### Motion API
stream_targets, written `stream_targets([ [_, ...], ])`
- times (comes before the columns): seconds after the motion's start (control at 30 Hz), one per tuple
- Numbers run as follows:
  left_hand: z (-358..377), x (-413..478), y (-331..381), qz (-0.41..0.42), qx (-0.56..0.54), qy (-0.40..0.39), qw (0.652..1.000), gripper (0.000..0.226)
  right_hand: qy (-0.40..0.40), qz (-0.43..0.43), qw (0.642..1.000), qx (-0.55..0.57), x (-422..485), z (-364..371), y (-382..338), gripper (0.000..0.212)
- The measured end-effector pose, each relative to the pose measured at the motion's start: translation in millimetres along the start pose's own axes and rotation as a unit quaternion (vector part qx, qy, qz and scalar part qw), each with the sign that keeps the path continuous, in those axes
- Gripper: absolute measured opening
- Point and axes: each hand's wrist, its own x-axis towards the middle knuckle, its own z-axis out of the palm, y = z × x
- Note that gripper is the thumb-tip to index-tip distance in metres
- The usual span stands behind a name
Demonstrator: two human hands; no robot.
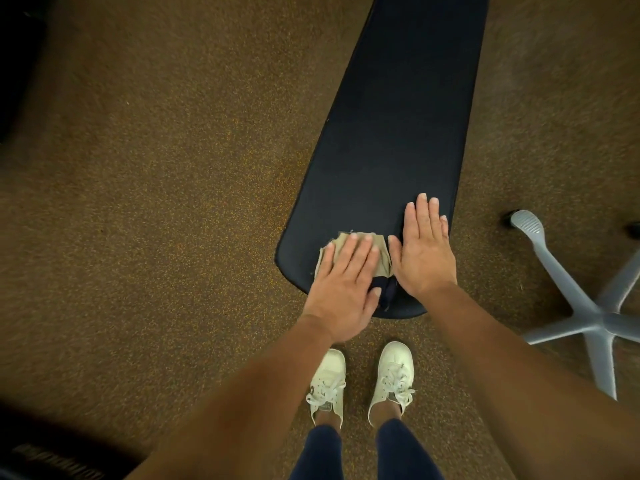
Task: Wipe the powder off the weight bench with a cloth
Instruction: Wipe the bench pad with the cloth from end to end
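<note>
A long black padded weight bench (398,126) runs from the near centre up and to the right. A beige cloth (379,252), with a dark part near its lower edge, lies flat on the bench's near end. My left hand (341,289) lies flat on the cloth with straight fingers. My right hand (424,251) rests flat on the bare pad just right of the cloth, fingers straight and together. No powder shows on the dark pad.
The floor (156,168) is brown speckled rubber all round the bench. A grey star-shaped chair base (588,313) with castors stands at the right. My white shoes (360,379) are just before the bench's near end. Dark objects sit at the left edge and lower left corner.
</note>
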Motion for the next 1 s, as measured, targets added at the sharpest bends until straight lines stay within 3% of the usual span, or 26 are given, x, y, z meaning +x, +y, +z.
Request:
stream_targets([
  [0.13,-8,-3,-34,0.067,-0.027,0.022,0.997,0.054,0.068,0.014,0.996,0.048,-7,3,-9,0.054],
  [0.27,-10,-4,-54,-0.079,-0.079,0.097,0.989,0.053,0.112,-0.044,0.989,0.083,-18,3,-36,0.051],
  [0.43,-12,4,-67,-0.189,-0.089,0.116,0.971,0.059,0.055,-0.164,0.983,0.055,-33,11,-70,0.053],
  [0.6,-10,12,-71,-0.201,-0.084,0.116,0.969,0.060,-0.018,-0.215,0.976,-0.031,-43,26,-69,0.066],
  [0.67,-9,13,-71,-0.198,-0.082,0.116,0.970,0.059,-0.016,-0.194,0.979,-0.059,-39,24,-56,0.067],
  [0.83,-3,14,-72,-0.195,-0.085,0.104,0.972,0.057,0.041,0.003,0.999,-0.028,-12,12,-43,0.065],
  [1.0,-3,12,-72,-0.194,-0.071,0.092,0.974,0.058,-0.019,-0.156,0.986,-0.059,-41,17,-34,0.066],
])
